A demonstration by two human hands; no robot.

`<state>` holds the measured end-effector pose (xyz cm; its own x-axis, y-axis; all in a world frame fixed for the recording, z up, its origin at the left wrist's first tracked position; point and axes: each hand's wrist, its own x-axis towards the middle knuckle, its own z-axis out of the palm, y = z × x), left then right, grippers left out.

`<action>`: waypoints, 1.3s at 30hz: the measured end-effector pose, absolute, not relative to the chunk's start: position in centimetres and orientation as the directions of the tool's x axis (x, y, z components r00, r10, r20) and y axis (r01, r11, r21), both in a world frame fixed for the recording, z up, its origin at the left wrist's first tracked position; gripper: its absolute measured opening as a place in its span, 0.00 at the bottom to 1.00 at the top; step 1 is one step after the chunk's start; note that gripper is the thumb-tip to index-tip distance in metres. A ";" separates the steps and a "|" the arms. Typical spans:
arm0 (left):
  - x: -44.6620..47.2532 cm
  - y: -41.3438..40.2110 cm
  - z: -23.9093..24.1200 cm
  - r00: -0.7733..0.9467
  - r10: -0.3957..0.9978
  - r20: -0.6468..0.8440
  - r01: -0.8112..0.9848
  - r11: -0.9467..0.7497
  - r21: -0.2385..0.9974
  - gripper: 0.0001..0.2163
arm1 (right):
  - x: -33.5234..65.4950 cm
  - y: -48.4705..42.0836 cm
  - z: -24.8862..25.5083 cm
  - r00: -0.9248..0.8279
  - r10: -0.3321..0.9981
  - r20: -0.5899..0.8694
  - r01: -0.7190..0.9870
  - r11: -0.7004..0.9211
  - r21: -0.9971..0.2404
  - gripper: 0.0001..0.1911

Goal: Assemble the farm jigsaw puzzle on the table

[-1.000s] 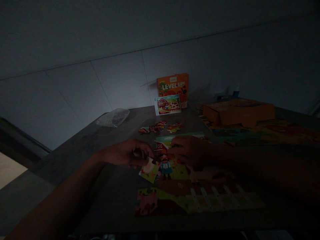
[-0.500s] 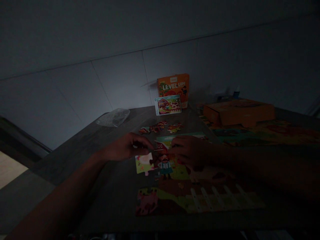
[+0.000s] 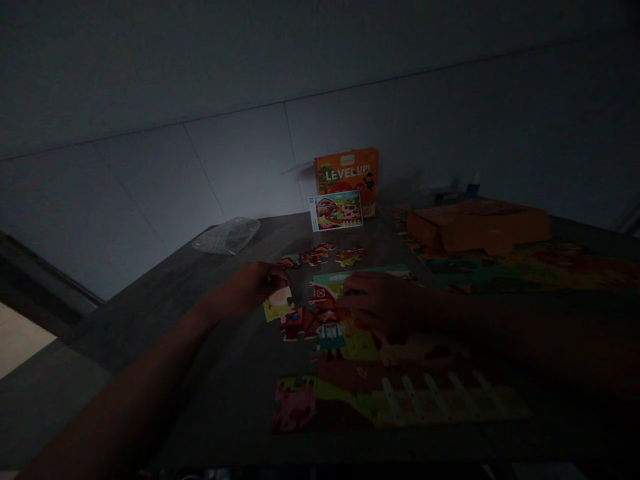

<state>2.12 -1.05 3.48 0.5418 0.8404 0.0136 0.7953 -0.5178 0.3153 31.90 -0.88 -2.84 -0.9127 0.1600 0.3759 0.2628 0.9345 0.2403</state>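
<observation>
My left hand (image 3: 253,287) pinches a yellow-green jigsaw piece (image 3: 278,308) with a pale pink shape on it, at the left of the partly joined farm puzzle (image 3: 350,383). Just beside that piece, a red barn piece (image 3: 294,325) adjoins the farmer figure (image 3: 330,333). My right hand (image 3: 377,301) lies over the upper middle of the puzzle, its fingers stretched out and covering some of the picture. A pink pig piece (image 3: 295,403) sits in the lower left corner, with bare table between it and the barn.
Several loose pieces (image 3: 315,255) lie beyond the puzzle. A picture card (image 3: 337,211) leans on an orange box (image 3: 345,167) by the wall. At right, an open orange box (image 3: 480,227) rests near a colourful sheet (image 3: 540,263). Clear plastic (image 3: 227,235) is at back left.
My left hand has drawn back left with the yellow-green piece, away from the barn, uncovering the red barn piece. My right hand has stayed in place.
</observation>
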 end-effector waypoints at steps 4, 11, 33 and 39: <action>1.9 -1.0 3.1 0.525 0.851 -0.007 0.813 -0.499 0.298 0.14 | 31.9 -0.9 -2.7 -0.917 0.132 0.376 0.246 0.930 0.272 0.17; 2.0 -1.8 2.9 0.506 0.845 -0.174 0.845 -0.445 0.295 0.26 | 31.9 -1.0 -2.6 -0.921 0.154 0.358 0.257 0.931 0.261 0.17; 0.5 -2.8 4.5 0.568 0.711 -0.415 0.823 -0.506 0.258 0.20 | 31.9 -0.9 -2.7 -0.908 0.207 0.364 0.286 0.941 0.178 0.17; 0.9 -3.3 5.3 0.545 0.718 -0.433 0.836 -0.501 0.222 0.20 | 31.9 -1.0 -2.8 -0.902 0.263 0.342 0.320 0.939 0.123 0.18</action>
